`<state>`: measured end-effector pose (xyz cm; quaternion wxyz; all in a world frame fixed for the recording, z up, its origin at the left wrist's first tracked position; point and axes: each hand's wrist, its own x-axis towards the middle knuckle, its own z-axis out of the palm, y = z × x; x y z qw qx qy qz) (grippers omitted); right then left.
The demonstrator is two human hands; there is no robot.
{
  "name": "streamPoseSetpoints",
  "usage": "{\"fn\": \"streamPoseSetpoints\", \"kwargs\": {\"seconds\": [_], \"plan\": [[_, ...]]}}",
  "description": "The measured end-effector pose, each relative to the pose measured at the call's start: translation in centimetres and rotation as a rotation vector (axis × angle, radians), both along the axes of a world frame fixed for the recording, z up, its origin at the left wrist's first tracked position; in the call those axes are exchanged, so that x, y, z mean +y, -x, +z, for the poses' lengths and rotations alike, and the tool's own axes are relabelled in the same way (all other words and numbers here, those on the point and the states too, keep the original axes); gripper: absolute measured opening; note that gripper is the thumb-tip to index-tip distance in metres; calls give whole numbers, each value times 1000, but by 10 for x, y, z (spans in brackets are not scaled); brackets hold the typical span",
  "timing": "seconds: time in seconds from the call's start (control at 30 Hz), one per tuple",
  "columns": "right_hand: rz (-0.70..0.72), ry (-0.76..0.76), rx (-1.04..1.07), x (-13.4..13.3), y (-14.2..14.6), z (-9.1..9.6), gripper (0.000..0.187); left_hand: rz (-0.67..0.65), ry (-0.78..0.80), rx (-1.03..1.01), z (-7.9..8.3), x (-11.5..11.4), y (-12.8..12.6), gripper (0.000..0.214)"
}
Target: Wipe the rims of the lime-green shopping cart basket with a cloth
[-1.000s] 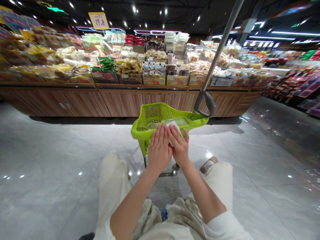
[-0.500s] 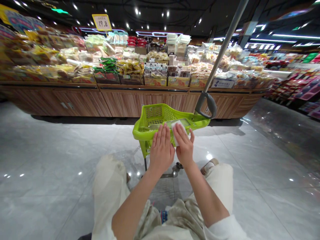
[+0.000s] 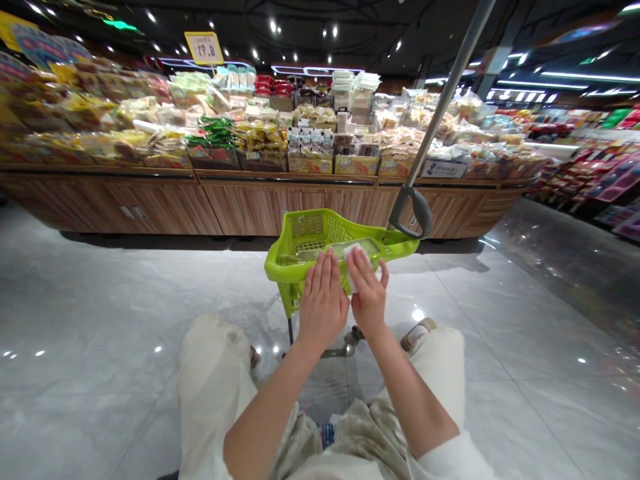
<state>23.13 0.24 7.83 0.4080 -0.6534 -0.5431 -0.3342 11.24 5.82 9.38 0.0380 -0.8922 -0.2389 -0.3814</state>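
My left hand (image 3: pixel 324 300) is raised flat with its fingers apart, holding nothing, just in front of a lime-green plastic shopping basket (image 3: pixel 320 230). Beside it, my right hand (image 3: pixel 367 293) has a white tissue (image 3: pixel 353 267) against its fingers, and part of the tissue is hidden behind them. Both hands are close to the basket's near rim, and I cannot tell whether they touch it. A flat, clear package (image 3: pixel 357 248) lies inside the basket, just beyond the hands.
A grey pole with a looped handle (image 3: pixel 413 212) rises from the basket's right side. Ahead stands a wooden display counter (image 3: pixel 290 203) piled with bagged snacks, beneath a yellow price sign (image 3: pixel 203 48). Coloured shelves line the right. My legs and a shoe are below, on polished tile.
My hands have moved apart from almost touching, and the tissue now stays with my right hand. Both hands have shifted slightly right and the view has barely moved.
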Motion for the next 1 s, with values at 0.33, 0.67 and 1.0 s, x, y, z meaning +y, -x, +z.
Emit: {"fn": "streamPoseSetpoints", "kwargs": {"seconds": [0.33, 0.67, 1.0], "plan": [[-192, -110, 188, -14, -52, -7, 79, 11, -23, 40, 0, 2, 3, 75], [104, 78, -141, -10, -14, 0, 67, -2, -30, 30, -2, 5, 4, 76], [-8, -12, -21, -3, -5, -5, 69, 10, -34, 32, -3, 3, 1, 76]]}}
